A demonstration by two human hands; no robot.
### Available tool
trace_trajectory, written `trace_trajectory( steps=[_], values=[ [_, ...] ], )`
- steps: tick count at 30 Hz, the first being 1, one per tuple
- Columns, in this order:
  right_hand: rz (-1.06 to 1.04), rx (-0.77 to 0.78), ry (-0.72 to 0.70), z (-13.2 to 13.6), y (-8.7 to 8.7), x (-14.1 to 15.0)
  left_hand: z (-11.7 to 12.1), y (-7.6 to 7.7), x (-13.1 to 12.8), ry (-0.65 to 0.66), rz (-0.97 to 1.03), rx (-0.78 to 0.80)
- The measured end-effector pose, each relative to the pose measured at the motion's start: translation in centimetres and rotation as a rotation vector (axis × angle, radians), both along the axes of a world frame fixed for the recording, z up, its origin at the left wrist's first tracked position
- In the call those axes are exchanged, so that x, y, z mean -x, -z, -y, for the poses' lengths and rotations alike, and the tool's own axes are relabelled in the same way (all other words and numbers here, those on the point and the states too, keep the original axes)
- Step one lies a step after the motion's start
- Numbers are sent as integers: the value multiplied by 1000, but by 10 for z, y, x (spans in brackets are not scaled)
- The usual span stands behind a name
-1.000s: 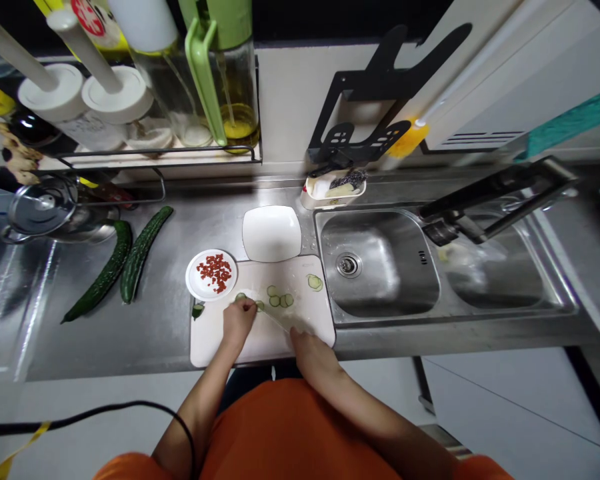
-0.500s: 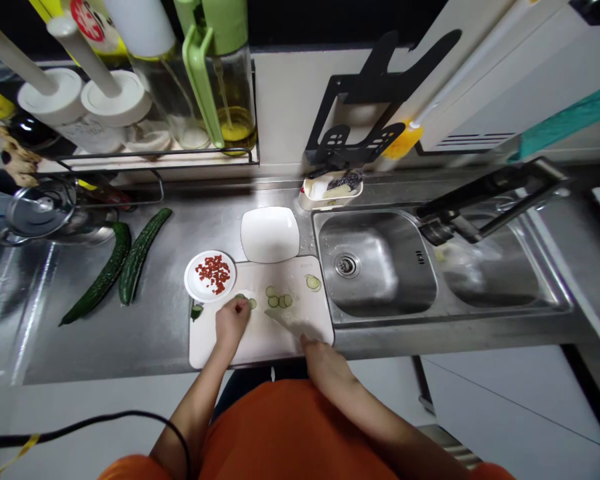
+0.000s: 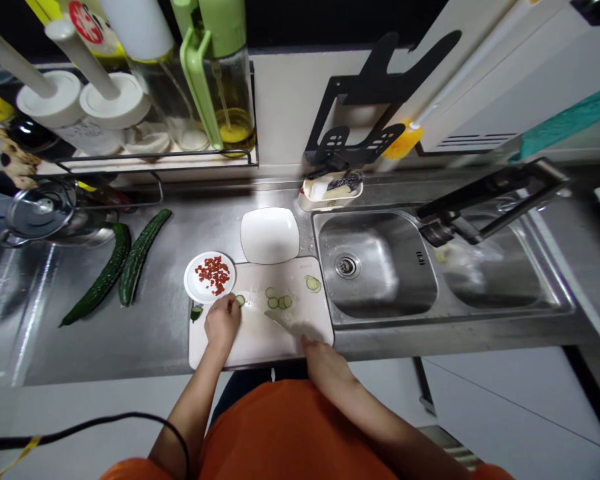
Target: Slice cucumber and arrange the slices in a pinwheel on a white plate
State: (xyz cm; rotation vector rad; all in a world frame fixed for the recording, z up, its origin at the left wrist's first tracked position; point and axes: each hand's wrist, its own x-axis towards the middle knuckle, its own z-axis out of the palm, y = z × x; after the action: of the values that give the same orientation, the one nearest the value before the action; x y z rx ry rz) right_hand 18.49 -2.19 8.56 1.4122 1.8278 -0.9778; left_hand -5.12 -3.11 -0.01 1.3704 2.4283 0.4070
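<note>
My left hand [image 3: 223, 323] is over the left part of the white cutting board [image 3: 260, 340], its fingers pinched together. A small cucumber piece [image 3: 240, 300] shows at the fingertips; the fingers partly hide it. My right hand [image 3: 326, 363] grips a knife at the board's lower right corner, its handle covered by the hand. The knife blade [image 3: 283, 323] points up and left, low over the board. Several thin cucumber slices [image 3: 279, 302] lie beyond the blade tip, and more overlapping slices [image 3: 313, 284] lie near the right edge. A dark green cucumber end [image 3: 196, 313] rests at the board's left edge.
A white plate of diced red bits [image 3: 210, 295] overlaps the board's upper left corner. Behind the board is a white dish [image 3: 270, 235]. Two whole cucumbers [image 3: 139, 260] lie to the left. At right is a double sink [image 3: 377, 267] with a dark faucet [image 3: 475, 200].
My left hand has moved a little to the left along the board, and the cucumber piece at its fingertips has shifted left too. My right hand and the knife have stayed put.
</note>
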Motion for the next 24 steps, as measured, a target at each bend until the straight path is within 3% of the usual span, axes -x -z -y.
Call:
trace_trajectory(
  steps=[8,12,24],
  values=[
    [-13,15,32,-2,-3,0,-15,-8,-23,111,157,-15],
    [-9,25,19,-4,-7,1,-32,-8,-44,198,218,78],
    [-12,19,21,-3,-7,1,-53,-9,-60,196,225,218]
  ],
)
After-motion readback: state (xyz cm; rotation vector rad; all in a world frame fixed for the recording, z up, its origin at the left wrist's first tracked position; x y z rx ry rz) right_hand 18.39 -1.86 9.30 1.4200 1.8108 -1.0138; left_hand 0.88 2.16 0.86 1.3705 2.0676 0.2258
